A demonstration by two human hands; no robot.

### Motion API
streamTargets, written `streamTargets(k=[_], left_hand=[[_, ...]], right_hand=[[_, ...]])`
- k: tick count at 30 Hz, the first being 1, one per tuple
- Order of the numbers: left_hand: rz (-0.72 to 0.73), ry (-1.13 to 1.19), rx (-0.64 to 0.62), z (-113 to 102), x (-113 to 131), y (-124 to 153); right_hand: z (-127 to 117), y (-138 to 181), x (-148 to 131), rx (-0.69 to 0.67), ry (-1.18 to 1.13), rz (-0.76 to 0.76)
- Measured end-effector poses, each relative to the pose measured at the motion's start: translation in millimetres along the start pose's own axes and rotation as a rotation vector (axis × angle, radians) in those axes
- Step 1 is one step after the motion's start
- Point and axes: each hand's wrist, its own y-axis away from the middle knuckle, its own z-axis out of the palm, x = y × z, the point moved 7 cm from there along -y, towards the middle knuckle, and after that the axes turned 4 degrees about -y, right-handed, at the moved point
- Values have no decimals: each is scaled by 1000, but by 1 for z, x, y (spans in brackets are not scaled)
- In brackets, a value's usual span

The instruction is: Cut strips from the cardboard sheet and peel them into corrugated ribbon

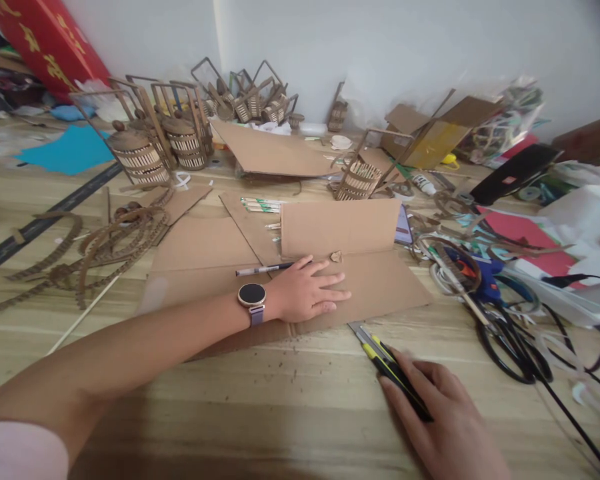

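Observation:
My left hand [307, 290] lies flat with its fingers spread on a brown cardboard sheet [375, 287]. A watch [253, 295] is on that wrist. Beside this hand a pen [260, 269] rests on the cardboard, partly hidden by the fingers. A small brown scrap [336, 257] sits just beyond the fingertips. My right hand [440, 407] grips a black and yellow utility knife [393, 367]. The knife's blade is out, and its tip is close to the cardboard's near edge; whether they touch I cannot tell. One cardboard flap [340, 227] stands up behind the left hand.
Slatted bamboo lanterns [139, 160] stand at the back left, and another slatted basket [359, 179] is behind the flap. Curved notched strips [115, 247] lie at left. On the right are a blue glue gun [485, 273], black cables [515, 347] and a black speaker [517, 173].

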Motion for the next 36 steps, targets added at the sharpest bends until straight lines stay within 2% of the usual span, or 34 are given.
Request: streamTargets(k=[4, 8, 13, 16, 31, 36], left_hand=[[49, -4, 26, -9, 0, 8], [106, -21, 108, -22, -7, 43], [32, -10, 57, -13, -21, 82], [3, -12, 10, -6, -22, 84], [-23, -14, 16, -7, -22, 80], [-21, -22, 6, -7, -21, 79]], right_hand=[[4, -12, 2, -24, -21, 57], [4, -23, 11, -23, -35, 117], [4, -28, 18, -34, -42, 103], [3, -24, 15, -28, -43, 79], [10, -10, -21, -26, -10, -77], [14, -15, -27, -50, -16, -63]])
